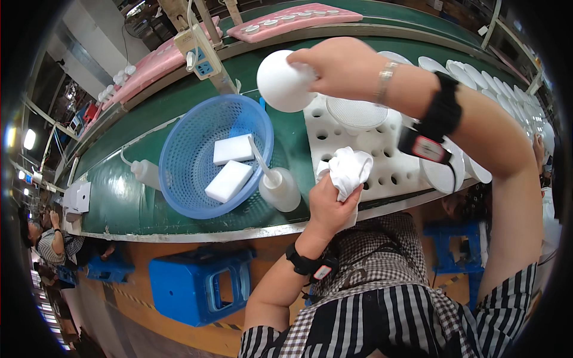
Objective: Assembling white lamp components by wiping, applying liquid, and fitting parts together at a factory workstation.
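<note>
Head view: right hand (340, 65) lifts white bulb (285, 80); left hand (328, 203) clutches cloth (349, 170).

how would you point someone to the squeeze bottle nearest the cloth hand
Start at the blue basket on the green belt. Just off its right rim stands a white squeeze bottle, its thin nozzle leaning over the basket. The other bottle lies flat at the basket's left.
</note>
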Motion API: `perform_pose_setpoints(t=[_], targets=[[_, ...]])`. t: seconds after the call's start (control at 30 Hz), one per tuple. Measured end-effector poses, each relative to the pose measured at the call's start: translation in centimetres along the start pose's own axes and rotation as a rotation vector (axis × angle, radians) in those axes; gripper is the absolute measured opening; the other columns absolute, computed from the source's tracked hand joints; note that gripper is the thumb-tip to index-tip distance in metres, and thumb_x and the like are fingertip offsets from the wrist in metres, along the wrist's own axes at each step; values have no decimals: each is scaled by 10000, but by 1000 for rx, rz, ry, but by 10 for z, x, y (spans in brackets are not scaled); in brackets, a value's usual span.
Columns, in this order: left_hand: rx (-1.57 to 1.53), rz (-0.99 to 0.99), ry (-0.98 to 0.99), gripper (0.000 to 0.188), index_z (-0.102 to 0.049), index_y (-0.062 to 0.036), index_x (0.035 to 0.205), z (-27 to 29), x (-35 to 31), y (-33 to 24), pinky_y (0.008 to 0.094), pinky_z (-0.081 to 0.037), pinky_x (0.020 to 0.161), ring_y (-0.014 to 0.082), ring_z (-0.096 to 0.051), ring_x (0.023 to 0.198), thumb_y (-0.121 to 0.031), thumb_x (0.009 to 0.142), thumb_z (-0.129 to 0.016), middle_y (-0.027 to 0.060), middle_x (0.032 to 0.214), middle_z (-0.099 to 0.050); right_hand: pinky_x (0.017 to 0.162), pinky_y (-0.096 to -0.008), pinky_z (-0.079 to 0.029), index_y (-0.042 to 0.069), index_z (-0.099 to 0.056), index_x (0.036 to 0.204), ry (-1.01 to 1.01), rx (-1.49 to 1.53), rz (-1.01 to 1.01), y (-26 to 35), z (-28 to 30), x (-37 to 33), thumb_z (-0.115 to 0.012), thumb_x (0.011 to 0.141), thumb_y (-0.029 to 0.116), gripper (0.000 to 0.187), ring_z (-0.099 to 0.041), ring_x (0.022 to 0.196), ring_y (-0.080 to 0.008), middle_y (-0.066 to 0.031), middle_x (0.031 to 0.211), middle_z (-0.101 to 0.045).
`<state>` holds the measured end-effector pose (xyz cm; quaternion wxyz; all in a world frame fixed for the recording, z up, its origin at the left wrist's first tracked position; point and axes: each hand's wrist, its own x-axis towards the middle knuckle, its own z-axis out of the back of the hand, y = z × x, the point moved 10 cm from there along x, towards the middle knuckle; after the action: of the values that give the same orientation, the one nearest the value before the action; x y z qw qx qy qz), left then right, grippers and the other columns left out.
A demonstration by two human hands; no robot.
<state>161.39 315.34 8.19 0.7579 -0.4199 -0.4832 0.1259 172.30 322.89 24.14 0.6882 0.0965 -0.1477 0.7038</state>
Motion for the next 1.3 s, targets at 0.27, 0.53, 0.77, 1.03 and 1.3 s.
perform_pose_setpoints(t=[0.27, 0.53, 0.77, 1.03, 1.3], targets=[[13, -24, 38, 340, -618, -41, 999, -1, -1, -1, 382, -496, 623, 346, -621, 712, -146, 709, -759, 140, 827, -623, 765, -395, -514, 164, -674, 1047, 361, -272, 73, 17, -92, 63, -681, 697, 102, 356, -648, 884, -293, -92, 915, -676], [22, -21, 75, 359, -619, -49, 1004, -2, 0, -2, 384, -489, 593, 340, -611, 696, -151, 693, -768, 136, 812, -608, 774, -406, -501, 248, -674, 1094, 552, -262, 289, 36, -138, 101, -749, 651, 163, 457, -636, 965, -258, -19, 990, -683], [-7, 80, 149, 363, -610, 4, 1038, -9, -3, 8, 377, -498, 777, 343, -652, 848, -84, 711, -742, 168, 938, -658, 794, -405, -502, 220, -665, 1115, 589, -110, 318, 55, -164, 104, -723, 677, 144, 449, -636, 961, -269, -41, 1002, -681], [-52, 73, 150, 369, -600, 20, 1045, -8, -4, 8, 372, -496, 766, 333, -650, 822, -77, 717, -739, 164, 927, -654, 755, -401, -514, 174, -673, 1097, 612, -137, 176, 61, -168, 119, -707, 684, 123, 417, -645, 931, -279, -57, 977, -683], [-13, -45, 84, 398, -606, -26, 1029, -6, 1, -1, 380, -491, 595, 333, -612, 692, -153, 690, -771, 132, 822, -610, 793, -416, -508, 119, -611, 1169, 654, -180, 72, 35, -165, 114, -713, 702, 146, 479, -631, 976, -309, -109, 1044, -664]])
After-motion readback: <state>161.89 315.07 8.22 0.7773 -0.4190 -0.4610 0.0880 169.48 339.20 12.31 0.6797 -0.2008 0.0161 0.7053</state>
